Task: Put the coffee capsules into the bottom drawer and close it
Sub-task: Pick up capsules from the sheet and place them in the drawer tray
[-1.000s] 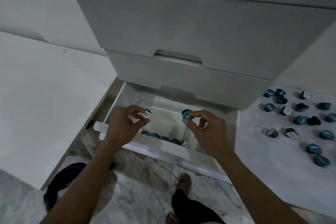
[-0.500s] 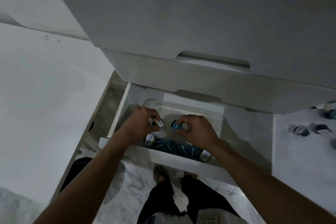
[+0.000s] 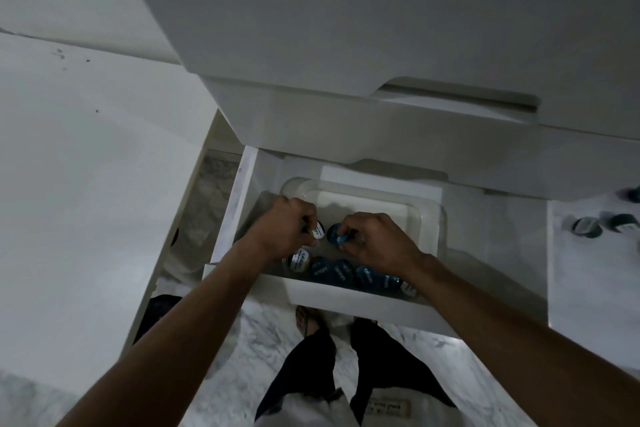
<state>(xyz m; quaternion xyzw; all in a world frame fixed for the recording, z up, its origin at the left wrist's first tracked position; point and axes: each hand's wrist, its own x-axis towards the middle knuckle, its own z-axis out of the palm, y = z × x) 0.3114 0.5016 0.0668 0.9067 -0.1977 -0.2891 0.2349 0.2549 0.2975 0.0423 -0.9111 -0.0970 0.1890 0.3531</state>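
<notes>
The white bottom drawer (image 3: 346, 298) stands pulled out below me, with a clear plastic tray (image 3: 429, 215) inside it. Both hands reach down into the tray. My left hand (image 3: 284, 225) pinches a white-lidded capsule (image 3: 318, 229). My right hand (image 3: 377, 239) pinches a blue-lidded capsule (image 3: 336, 234) just beside it. A row of several capsules (image 3: 341, 272), mostly blue-lidded and one white, lies along the tray's near wall under my wrists.
Closed white drawer fronts (image 3: 381, 45) overhang the open drawer from above. A few loose capsules (image 3: 588, 227) lie on the marble surface at the right edge. A white cabinet panel (image 3: 86, 166) stands at left. My legs and foot (image 3: 308, 319) are on the marble floor below.
Both hands have gone down from above the drawer into the tray, still holding their capsules. My head has leaned forward, so most capsules on the right surface have left the view.
</notes>
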